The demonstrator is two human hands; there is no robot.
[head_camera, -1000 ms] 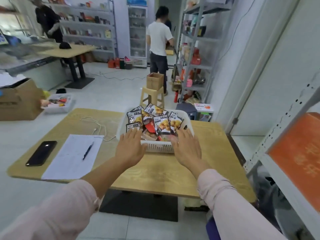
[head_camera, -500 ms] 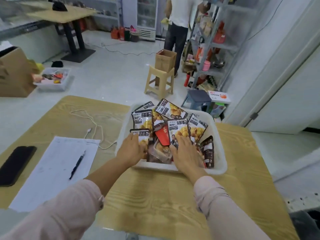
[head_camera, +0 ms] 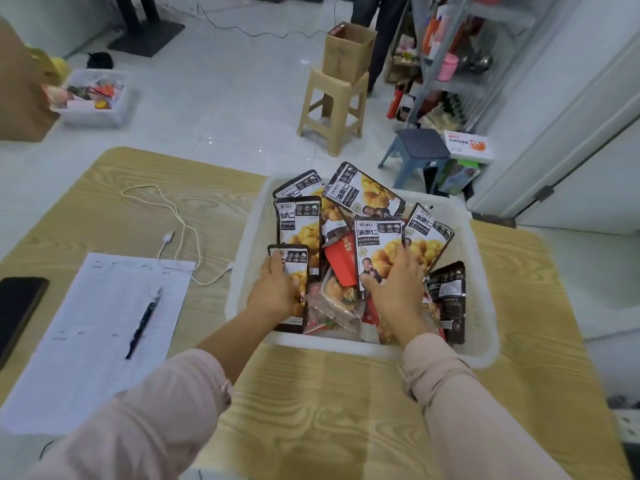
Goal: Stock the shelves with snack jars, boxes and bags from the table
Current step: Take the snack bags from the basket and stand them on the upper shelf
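Inside the bin point(head_camera: 346, 345), both bags run lengthwise away from you: your left hand point(head_camera: 273, 294) grips the near-left bag point(head_camera: 295, 258), your right hand point(head_camera: 394, 284) covers the middle bag point(head_camera: 377, 237), grip unclear.

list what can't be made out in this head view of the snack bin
Head view:
- Lower packets in the white plastic bin: covered by black-and-yellow snack bags, left hand, right hand.
- Black smartphone: cut by left edge.
- Writing on the white paper sheet: too small.
- Standing person: cut by top edge.
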